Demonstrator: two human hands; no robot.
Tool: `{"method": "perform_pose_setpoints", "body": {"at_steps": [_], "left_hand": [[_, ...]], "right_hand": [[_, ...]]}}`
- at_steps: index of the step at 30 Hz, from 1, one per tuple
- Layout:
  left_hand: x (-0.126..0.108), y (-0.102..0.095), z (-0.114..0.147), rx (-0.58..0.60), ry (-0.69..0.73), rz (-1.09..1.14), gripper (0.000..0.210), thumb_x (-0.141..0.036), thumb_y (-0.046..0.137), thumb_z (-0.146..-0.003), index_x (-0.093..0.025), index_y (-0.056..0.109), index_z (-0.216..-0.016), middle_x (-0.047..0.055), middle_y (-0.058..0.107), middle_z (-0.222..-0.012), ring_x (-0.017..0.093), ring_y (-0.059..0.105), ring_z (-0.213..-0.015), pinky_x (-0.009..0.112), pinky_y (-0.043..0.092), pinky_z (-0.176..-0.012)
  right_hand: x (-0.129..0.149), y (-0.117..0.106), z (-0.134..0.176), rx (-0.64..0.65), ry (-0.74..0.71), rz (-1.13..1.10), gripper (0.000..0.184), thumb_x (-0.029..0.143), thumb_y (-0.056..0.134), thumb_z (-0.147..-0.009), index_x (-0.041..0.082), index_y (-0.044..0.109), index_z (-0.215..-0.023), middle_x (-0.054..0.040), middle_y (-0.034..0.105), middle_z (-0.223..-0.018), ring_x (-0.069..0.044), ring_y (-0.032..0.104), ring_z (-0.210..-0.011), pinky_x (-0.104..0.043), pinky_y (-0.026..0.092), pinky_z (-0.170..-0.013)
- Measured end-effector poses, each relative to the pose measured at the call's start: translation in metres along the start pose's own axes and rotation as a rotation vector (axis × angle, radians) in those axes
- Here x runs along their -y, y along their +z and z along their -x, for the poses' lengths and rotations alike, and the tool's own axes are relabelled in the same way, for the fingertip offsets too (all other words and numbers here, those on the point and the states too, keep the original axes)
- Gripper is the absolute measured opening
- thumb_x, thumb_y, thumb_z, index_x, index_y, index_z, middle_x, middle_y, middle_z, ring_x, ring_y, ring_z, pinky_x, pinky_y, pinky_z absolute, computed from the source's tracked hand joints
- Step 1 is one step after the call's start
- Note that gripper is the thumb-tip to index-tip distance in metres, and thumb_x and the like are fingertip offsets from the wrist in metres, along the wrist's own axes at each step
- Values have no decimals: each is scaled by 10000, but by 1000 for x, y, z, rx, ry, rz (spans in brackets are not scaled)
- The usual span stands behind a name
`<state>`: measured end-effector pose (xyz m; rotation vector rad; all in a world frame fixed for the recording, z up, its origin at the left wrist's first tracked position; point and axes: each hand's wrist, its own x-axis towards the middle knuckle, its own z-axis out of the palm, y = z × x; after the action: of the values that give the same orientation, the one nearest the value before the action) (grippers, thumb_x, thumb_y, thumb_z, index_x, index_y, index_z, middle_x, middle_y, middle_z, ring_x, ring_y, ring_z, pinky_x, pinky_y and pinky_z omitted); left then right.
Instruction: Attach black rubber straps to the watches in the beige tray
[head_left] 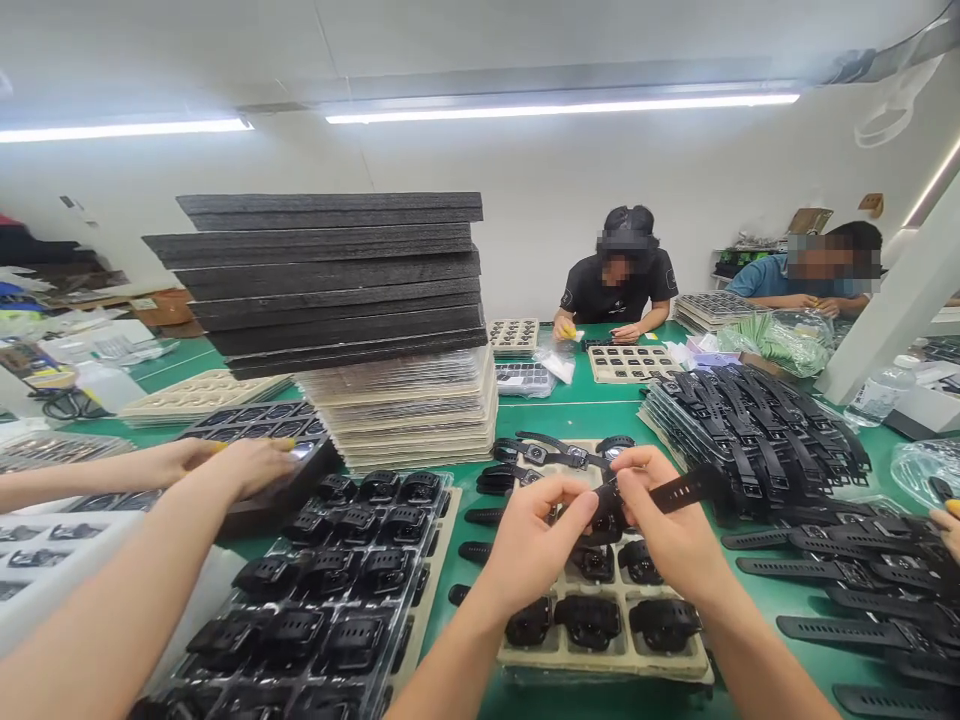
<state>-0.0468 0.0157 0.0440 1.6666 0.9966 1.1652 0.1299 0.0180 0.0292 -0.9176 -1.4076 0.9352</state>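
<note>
Held watch strap: black and perforated (684, 490), lifted above the far half of the beige tray (604, 657), between the person's two hands.
Left-hand grip: thumb and fingertips of the left hand (536, 530) pinched together on the dark inner end.
Right-hand grip: the right hand (664, 525) is clamped on the same piece farther along, thumb and fingers closed round it.
Hidden part: fingers cover the inner end, so whether a watch case is joined there I cannot tell.
Slip risk: the pinch is narrow and the piece small; uneven pressure from the two hands could let it spring out and drop among the watches in the tray (589, 622).
Snag risk: the free end sticks out past the right hand, so a sweep to the right might catch the heaped watches (750, 425) or the loose straps (840, 575) on the tabletop (555, 415).
Mix-up risk: straps all round look alike, so a dropped one would probably be hard to pick out.
Stack risk: black foam sheets (337, 290) overhang the beige stack (405, 425) beneath; a bump from the co-worker's arm (142, 560) at the left could topple them.
Strap direction: the perforated free end points to the person's right, tipped slightly up.
Long axis: crosswise to the body, roughly level, running from the left fingertips out beyond the right hand.
</note>
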Motion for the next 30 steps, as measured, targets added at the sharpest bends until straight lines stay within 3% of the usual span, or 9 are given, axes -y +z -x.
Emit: {"method": "perform_pose_setpoints", "body": {"at_steps": [3,6,10,16,19,22,25,27,30], "left_hand": [[2,-1,2,-66,134,-151,190,-361,610,-977,-217,726,-1022,62,727,-905,209,651,-826,307,525,-726],[3,1,4,-112,351,-330,421,-345,716,-918,-251,626,-1318,91,742,-1106,242,670,-951,351,555,-814],[4,3,3,-116,566,-526,272,-342,657,-975,-225,676,-1220,84,776,-965,227,660,-822,373,551,-794],[7,3,-2,-196,684,-623,169,-235,656,-965,-211,682,-1130,59,782,-903,220,645,-801,360,551,-768],[10,5,-2,-170,651,-576,161,-254,665,-960,-208,686,-1112,75,776,-930,233,664,-843,376,550,-806],[17,10,-1,-132,510,-425,212,-299,643,-977,-215,694,-1165,98,766,-1019,245,680,-906,379,540,-837],[24,17,-2,-136,247,-21,309,-390,575,-1020,-230,661,-1270,74,714,-958,216,673,-860,357,534,-826],[25,22,-5,-154,112,335,391,-477,567,-1016,-226,638,-1307,26,618,-849,166,621,-750,324,522,-773],[20,28,-9,-206,20,705,452,-541,679,-937,-193,688,-1225,-20,474,-776,100,477,-649,250,446,-665]], "right_hand": [[1,-1,-3,51,-78,73,286,499,596,-1012,236,637,-909,36,516,-674,-146,489,-600,-261,406,-556],[-1,1,-3,98,-105,53,235,450,576,-1030,242,640,-941,18,576,-737,-157,547,-643,-265,453,-589],[-4,6,-1,125,-91,-15,196,436,603,-1017,250,624,-959,7,629,-788,-167,592,-692,-268,486,-620],[-4,8,-2,-34,-75,-89,207,457,636,-996,263,593,-1055,49,591,-642,-164,593,-597,-260,474,-568],[-5,5,-4,18,-24,-52,242,489,588,-1020,258,588,-1093,57,558,-621,-152,544,-573,-257,438,-556],[-7,1,-5,64,-27,28,328,562,544,-1025,255,586,-1132,41,558,-671,-158,528,-608,-271,438,-581],[-12,-1,-2,-23,-159,55,512,694,553,-963,271,543,-1251,39,525,-709,-181,536,-668,-301,470,-640],[-15,-1,1,-47,-233,-9,631,783,450,-948,287,496,-1335,47,491,-710,-181,499,-646,-320,480,-652],[-17,4,4,9,-216,-86,533,689,328,-1041,273,574,-1266,47,444,-680,-166,450,-595,-316,471,-622]]}}
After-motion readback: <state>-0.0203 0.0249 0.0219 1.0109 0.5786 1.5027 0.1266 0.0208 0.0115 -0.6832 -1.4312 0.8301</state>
